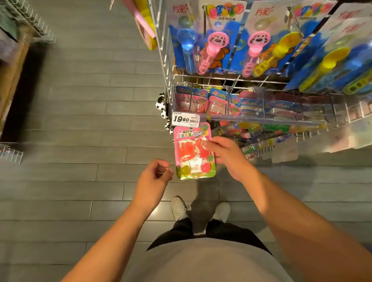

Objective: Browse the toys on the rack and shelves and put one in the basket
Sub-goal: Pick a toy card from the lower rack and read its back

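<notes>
Right hand (227, 158) held pink toy pack (193, 154) below price tag (185, 119) on wire rack (168, 90); left hand (155, 176) curled, empty, just beside pack.

- Open floor (78, 113) lies left of the wire rack (169, 79).
- Hanging bubble wands (211, 47) crowd the rack's front.
- Lower wire basket (247, 105) looks packed, though blurred.

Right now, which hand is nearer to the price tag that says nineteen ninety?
Right. The right hand holds the pink toy pack just below the price tag; the left hand sits lower, to the tag's left.
</notes>
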